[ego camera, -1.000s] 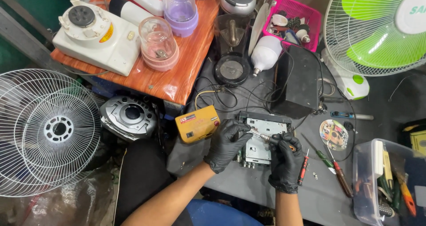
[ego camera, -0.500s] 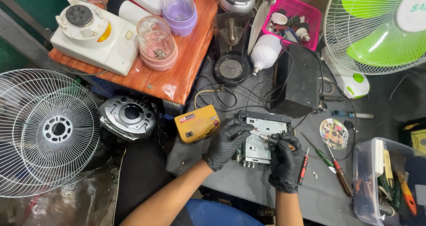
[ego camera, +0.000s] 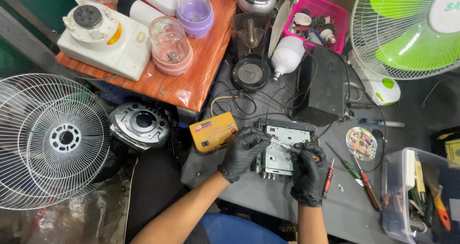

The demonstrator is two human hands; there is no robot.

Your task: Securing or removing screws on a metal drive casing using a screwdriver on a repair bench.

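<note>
The fingers (ego camera: 258, 137) of the left hand (ego camera: 245, 150), in a black glove, were curled down onto the top edge of a metal electronics chassis (ego camera: 282, 148), apparently pinning it so it could not shift. The right hand (ego camera: 309, 174), likewise gloved, was clenched round the handle of a screwdriver (ego camera: 287, 147), its shaft angled up and left with the tip at the chassis top, just beside the left fingertips; that arrangement appeared to let one hand steady the unit while the other drove the tool. The chassis lay flat on the dark tabletop (ego camera: 268, 196), directly before the person. Just beside the left hand sat a yellow box-shaped device (ego camera: 213, 131) with wires trailing from it. Spare screwdrivers (ego camera: 357, 177) lay within reach to the right, near a printed disc (ego camera: 361, 143) and a clear plastic tool bin (ego camera: 421, 196). A black box (ego camera: 322, 86) stood behind the chassis.
</note>
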